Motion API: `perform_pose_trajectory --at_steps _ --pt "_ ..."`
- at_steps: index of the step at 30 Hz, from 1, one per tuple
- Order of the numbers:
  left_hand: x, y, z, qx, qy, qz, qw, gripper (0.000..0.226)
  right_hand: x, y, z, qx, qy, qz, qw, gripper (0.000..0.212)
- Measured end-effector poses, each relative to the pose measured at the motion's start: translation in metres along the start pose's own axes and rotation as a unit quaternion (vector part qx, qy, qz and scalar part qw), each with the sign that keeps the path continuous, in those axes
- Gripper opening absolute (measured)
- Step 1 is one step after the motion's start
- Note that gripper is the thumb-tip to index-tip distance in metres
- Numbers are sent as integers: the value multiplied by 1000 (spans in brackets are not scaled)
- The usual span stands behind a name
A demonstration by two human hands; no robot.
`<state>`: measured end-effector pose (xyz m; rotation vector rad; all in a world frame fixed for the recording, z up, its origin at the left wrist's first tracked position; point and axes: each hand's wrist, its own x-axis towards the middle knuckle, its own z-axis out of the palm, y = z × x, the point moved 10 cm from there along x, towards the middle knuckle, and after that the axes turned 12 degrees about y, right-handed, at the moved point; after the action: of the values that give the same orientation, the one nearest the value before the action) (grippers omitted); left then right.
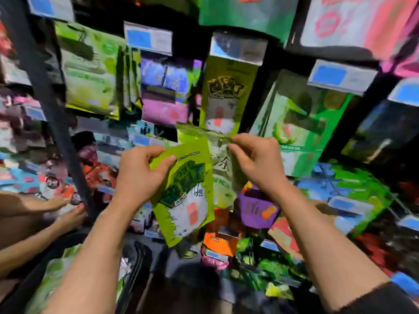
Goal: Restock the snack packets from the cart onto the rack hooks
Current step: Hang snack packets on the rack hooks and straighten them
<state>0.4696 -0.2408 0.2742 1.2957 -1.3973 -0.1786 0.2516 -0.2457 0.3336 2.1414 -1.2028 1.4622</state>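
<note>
Glossy flat packets (pixel 184 191), both hands (pixel 138 175)

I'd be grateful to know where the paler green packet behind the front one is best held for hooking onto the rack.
Probably by its flat top strip, from the right. The pale green packet is upright, and the front green packet, held by the left hand, covers its left side. The right hand already pinches that top edge, where a hang hole would likely sit.

Glossy plastic film on the lime-green packet (pixel 183 196), smooth, catching light. Shinier, crinkled, part-clear film on the pale green packet (pixel 221 164) behind. Clear glossy plastic over the price-tag holders (pixel 148 38). Matt dark metal on the rack upright (pixel 43 91).
</note>
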Motion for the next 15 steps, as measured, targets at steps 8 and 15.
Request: perform_pose_trajectory --at_steps 8,15 --pt "9 -43 -117 109 157 -50 980 36 64 -81 118 114 -53 -18 992 22" --pt "24 -42 -171 215 229 -96 944 29 136 -139 187 155 -115 -27 981 26"
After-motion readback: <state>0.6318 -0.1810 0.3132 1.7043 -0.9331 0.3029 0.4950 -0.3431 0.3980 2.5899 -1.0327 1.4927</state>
